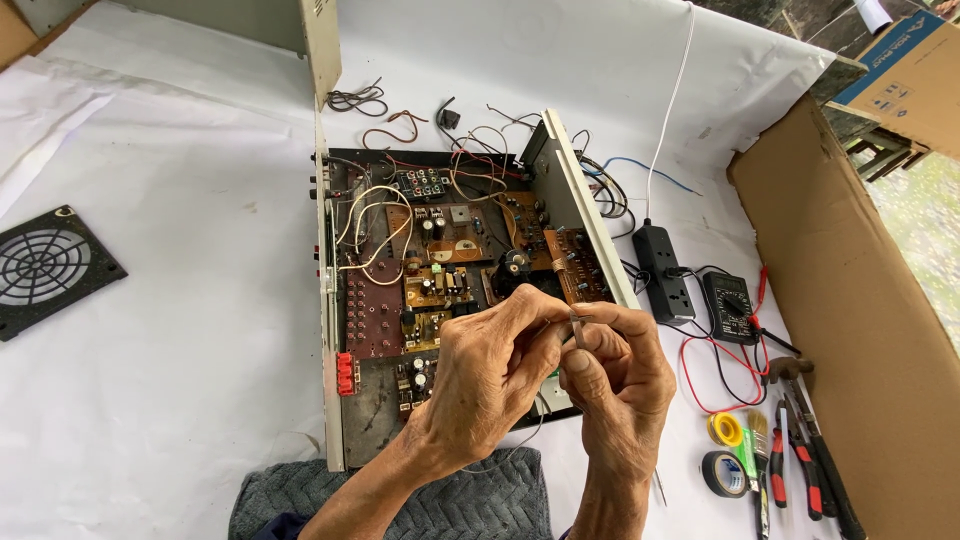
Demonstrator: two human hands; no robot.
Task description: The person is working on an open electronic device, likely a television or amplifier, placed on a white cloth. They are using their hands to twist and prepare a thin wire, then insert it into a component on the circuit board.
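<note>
White sheet under open amplifier chassis; cardboard wall to its right. Left hand and right hand pinch a small metal part above the chassis.

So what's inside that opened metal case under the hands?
Inside the metal case: brown circuit boards, white wires, a red terminal block. The left hand and right hand cover its near right corner.

Opened amplifier chassis — middle of the table. Fan grille at the table's left edge. Power strip just right of the chassis, multimeter beside it. Tape rolls, brush and pliers — near right corner. Cardboard sheet along the right edge. Loose wires behind the chassis.
</note>
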